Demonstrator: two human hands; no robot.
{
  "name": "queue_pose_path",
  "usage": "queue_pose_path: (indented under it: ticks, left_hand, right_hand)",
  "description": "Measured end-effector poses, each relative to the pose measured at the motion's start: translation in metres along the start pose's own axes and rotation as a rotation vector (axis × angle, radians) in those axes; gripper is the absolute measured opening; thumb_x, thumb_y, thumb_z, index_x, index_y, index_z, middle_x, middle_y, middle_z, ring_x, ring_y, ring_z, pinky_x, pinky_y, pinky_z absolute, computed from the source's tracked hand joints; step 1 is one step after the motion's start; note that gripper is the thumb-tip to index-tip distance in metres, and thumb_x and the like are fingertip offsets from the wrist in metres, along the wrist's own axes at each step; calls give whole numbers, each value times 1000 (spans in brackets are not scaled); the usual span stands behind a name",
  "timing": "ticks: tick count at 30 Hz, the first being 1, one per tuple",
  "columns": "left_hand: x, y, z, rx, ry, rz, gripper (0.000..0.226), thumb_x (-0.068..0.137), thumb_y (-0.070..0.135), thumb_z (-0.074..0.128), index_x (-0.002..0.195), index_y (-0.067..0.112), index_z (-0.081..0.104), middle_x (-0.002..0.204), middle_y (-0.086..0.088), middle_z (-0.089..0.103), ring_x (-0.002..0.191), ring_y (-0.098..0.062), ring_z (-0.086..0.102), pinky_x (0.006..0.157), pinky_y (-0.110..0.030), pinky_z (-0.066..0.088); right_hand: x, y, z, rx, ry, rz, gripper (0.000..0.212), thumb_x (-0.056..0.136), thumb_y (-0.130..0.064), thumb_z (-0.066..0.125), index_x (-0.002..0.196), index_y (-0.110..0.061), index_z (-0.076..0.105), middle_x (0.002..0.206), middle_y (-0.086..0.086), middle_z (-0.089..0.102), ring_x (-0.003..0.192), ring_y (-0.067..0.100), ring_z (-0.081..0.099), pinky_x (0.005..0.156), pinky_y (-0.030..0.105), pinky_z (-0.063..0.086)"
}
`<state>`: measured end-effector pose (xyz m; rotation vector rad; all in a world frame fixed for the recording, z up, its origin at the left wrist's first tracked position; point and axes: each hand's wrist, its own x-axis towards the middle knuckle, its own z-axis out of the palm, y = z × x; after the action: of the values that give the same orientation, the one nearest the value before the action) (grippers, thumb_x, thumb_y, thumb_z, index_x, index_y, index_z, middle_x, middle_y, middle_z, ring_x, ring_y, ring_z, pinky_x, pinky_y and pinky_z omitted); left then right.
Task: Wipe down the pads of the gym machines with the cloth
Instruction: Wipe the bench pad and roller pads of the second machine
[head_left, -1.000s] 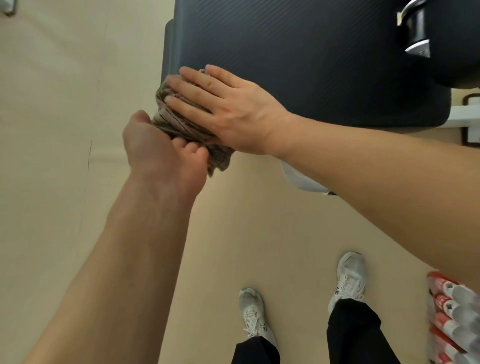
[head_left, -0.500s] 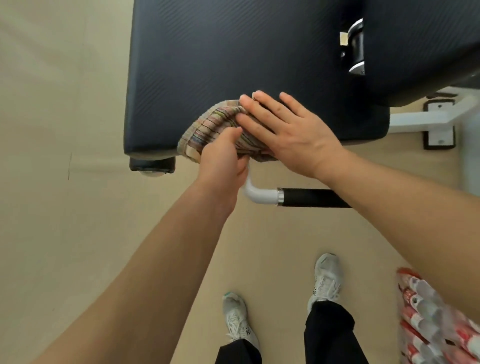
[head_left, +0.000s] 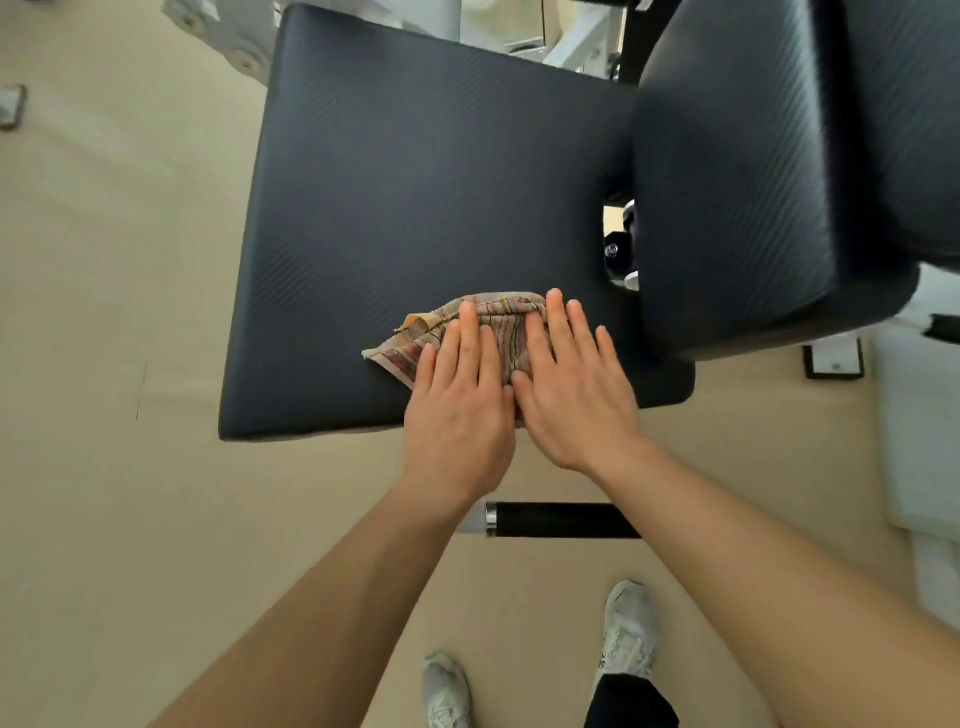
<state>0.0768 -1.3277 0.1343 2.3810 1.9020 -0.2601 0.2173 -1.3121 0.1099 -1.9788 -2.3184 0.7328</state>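
Head view: left hand (head_left: 457, 410) and right hand (head_left: 571, 395) pressed flat; bunched cloth (head_left: 410, 348) risked sliding off the pad (head_left: 415, 182) at 6 o'clock.

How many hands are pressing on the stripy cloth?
2. The left hand lies flat on the cloth, and the right hand lies flat beside it over the cloth's right end, on the black pad.

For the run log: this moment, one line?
phase: wipe | left hand, right hand: flat on striped cloth | cloth: on black pad
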Motion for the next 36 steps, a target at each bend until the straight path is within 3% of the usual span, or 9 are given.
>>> queue_pose_path:
  ticks: [2, 10, 20, 25, 29, 31, 32, 34, 36]
  left_hand:
    - [21, -4, 4, 38, -10, 14, 63, 108, 40, 19, 160, 6, 10, 169, -12, 0, 156, -25, 5, 125, -45, 9]
    - [117, -23, -5, 61, 16, -36, 64, 107, 50, 9, 160, 18, -3, 169, -1, -10, 156, -17, -9, 126, -41, 0]
    - [204, -22, -16, 17, 67, -161, 63, 107, 45, 11, 160, 16, -6, 169, -3, -12, 155, -17, -11, 127, -41, -2]
    - [270, -29, -27, 0, 103, -206, 63, 105, 43, 11, 161, 16, 2, 170, -4, -6, 156, -17, -5, 126, -42, -1]
    - [318, -43, -42, -16, 55, -218, 65, 102, 44, 8, 161, 16, 1, 170, -4, -7, 156, -18, -7, 126, -42, -3]
    - [334, -54, -49, 20, 56, -189, 64, 104, 45, 13, 160, 15, 12, 170, -5, 4, 157, -20, 0, 126, -43, 0]
    - [340, -58, -52, 35, 77, -162, 61, 104, 45, 18, 156, 15, 26, 167, -7, 19, 156, -23, 10, 125, -44, 5]
    - [349, -68, -56, 78, 142, -104, 48, 102, 43, 29, 133, 15, 52, 146, -7, 49, 143, -27, 36, 122, -47, 19]
    - [353, -78, -59, 99, 167, -41, 39, 101, 41, 34, 119, 16, 59, 129, -3, 57, 129, -25, 48, 118, -47, 27]
  right_hand:
    - [20, 1, -7, 23, -24, 54, 68, 105, -47, 16, 159, -12, -6, 167, 11, -19, 155, 27, -14, 126, 45, 2]
    - [113, 11, -44, -25, -104, 117, 67, 106, -47, 15, 157, -17, -16, 163, 8, -29, 153, 26, -21, 125, 48, -8]
    - [209, 29, -96, -116, -190, 70, 69, 106, -47, 19, 157, -19, -17, 163, 4, -31, 153, 25, -22, 124, 49, -11]
    - [273, 34, -128, -78, -168, 28, 73, 105, -46, 28, 159, -19, -13, 165, 5, -25, 154, 26, -17, 124, 51, -8]
    - [320, 34, -151, -41, -198, -3, 70, 104, -43, 33, 161, -22, -1, 168, 6, -14, 155, 29, -10, 123, 55, -5]
    - [332, 35, -152, -46, -142, -25, 60, 104, -39, 37, 159, -21, 21, 169, 10, 2, 155, 32, 2, 123, 56, 4]
    - [332, 37, -150, -82, -56, -48, 52, 103, -37, 39, 152, -20, 35, 165, 13, 18, 152, 33, 16, 121, 55, 15]
    - [329, 40, -141, -110, 141, -111, 37, 102, -35, 40, 131, -18, 54, 139, 13, 48, 127, 31, 46, 103, 46, 39]
    - [326, 38, -134, 8, 196, -136, 32, 103, -34, 36, 121, -18, 56, 120, 9, 57, 108, 28, 53, 86, 41, 45]
